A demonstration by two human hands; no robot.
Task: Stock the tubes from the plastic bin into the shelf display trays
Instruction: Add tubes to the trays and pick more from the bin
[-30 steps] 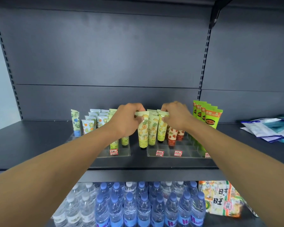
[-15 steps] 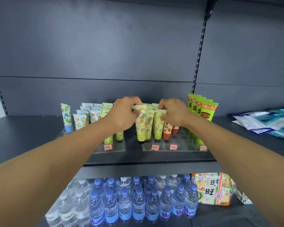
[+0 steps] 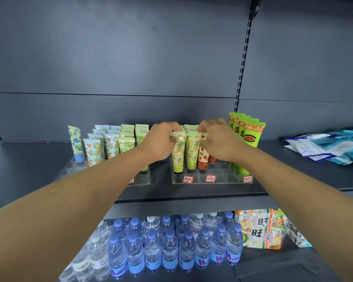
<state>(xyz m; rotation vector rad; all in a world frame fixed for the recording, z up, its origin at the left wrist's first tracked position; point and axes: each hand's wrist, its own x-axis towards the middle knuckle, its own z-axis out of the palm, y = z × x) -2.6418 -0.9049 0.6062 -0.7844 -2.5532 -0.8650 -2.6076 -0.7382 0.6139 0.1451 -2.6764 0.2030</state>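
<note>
Tubes (image 3: 178,153): standing in right tray (image 3: 212,180), twelve o'clock from us.
Grip: our left hand (image 3: 159,142) and right hand (image 3: 218,139) pinch tube tops.
Done: back rows filled.
Left: front slots; we see no bin.

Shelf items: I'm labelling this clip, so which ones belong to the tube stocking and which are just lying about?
Part of the job:
- pineapple tube, gripped at its top by the left hand
- strawberry tube, under the right hand
- right display tray
- left display tray with its floral tubes

Just lying about:
- water bottles
- blue packets
- snack bags
</note>
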